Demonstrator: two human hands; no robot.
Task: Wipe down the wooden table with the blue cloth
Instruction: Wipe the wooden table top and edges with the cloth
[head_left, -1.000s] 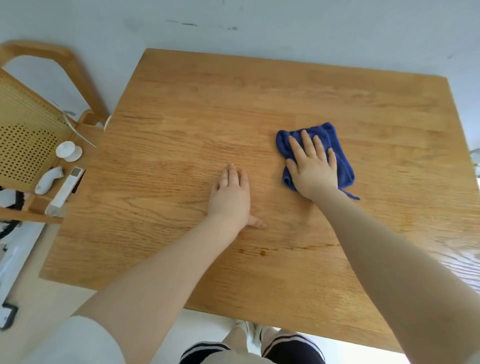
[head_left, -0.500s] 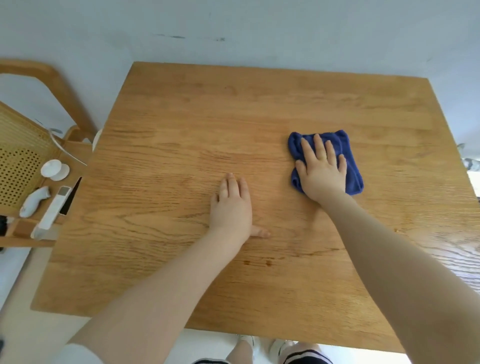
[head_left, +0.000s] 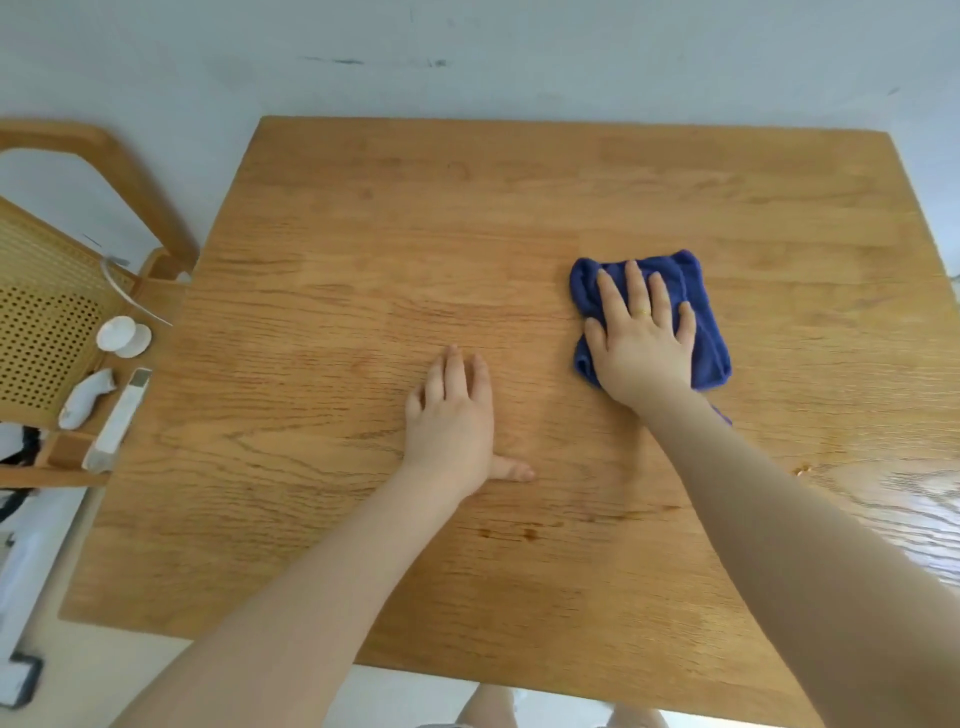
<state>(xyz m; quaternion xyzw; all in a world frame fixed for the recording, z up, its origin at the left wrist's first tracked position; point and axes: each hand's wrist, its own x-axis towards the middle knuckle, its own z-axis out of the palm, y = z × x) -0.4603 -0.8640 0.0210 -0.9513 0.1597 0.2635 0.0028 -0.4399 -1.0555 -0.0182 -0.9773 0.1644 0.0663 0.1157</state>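
Observation:
The wooden table (head_left: 363, 234) fills the view, its far edge against a pale wall. A folded blue cloth (head_left: 706, 332) lies right of the table's middle. My right hand (head_left: 641, 340) presses flat on top of the cloth with fingers spread, covering most of it. My left hand (head_left: 452, 415) rests palm down on the bare wood near the middle, fingers together and thumb out to the right, holding nothing. Small dark spots (head_left: 519, 534) mark the wood near the front.
A wooden chair with a cane back (head_left: 47, 322) stands at the table's left side. On its seat lie a white round object (head_left: 122, 336), a small white figure (head_left: 85, 397) and a long white device (head_left: 120, 418). Glare covers the table's right front corner (head_left: 919, 514).
The view has shifted slightly. My right hand stays pressed on the blue cloth and has slid a little with it over the wood. My left hand stays planted.

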